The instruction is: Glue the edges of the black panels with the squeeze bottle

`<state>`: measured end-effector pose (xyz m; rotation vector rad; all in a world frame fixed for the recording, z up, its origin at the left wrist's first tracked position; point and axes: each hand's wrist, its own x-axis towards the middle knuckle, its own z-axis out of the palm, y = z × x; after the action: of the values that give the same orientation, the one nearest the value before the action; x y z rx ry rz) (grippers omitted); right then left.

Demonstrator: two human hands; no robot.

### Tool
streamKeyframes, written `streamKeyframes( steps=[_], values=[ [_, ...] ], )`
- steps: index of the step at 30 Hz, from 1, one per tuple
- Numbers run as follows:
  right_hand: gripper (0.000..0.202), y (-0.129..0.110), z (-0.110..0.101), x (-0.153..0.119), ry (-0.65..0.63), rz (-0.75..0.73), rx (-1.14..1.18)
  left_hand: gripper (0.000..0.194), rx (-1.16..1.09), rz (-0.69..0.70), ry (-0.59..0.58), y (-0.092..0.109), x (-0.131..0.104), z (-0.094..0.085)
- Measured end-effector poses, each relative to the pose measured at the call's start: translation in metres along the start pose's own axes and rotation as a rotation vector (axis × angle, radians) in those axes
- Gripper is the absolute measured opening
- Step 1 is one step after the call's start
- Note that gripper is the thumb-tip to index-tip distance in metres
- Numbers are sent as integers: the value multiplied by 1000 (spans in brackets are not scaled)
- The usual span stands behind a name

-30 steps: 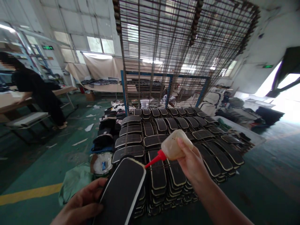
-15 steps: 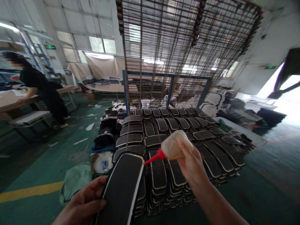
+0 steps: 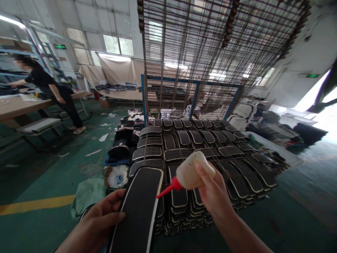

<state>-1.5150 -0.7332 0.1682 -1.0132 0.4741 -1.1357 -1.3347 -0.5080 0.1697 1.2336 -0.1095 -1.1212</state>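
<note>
A long black panel with a pale line along its border is gripped at its left edge by my left hand. My right hand is wrapped round a translucent glue bottle with a red nozzle. The bottle is tilted down to the left, and the nozzle tip meets the pale line on the panel's right edge. Behind the panel, stacks of similar black panels with pale borders lie on a wire rack.
Raised wire racks slant above the stacks. A green bag and a round container stand left of them. A person is beside a table at the far left.
The nozzle tip has moved down the panel's right edge from near its top corner. The bottle and my right hand have shifted down and left. The person at the table has turned and reaches left.
</note>
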Motion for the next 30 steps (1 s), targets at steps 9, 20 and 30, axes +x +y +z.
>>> streamKeyframes(
  steps=[9, 20, 30],
  values=[
    [35, 4, -2, -22, -151, 33, -72, 67, -9, -22, 76, 6, 1, -1],
    [35, 17, -15, -51, -365, 98, -94, 48, -7, -21, 142, 9, 9, -8],
    [40, 18, -14, -59, -368, 77, -103, 41, -131, -2, 251, 14, 7, -15]
  ],
)
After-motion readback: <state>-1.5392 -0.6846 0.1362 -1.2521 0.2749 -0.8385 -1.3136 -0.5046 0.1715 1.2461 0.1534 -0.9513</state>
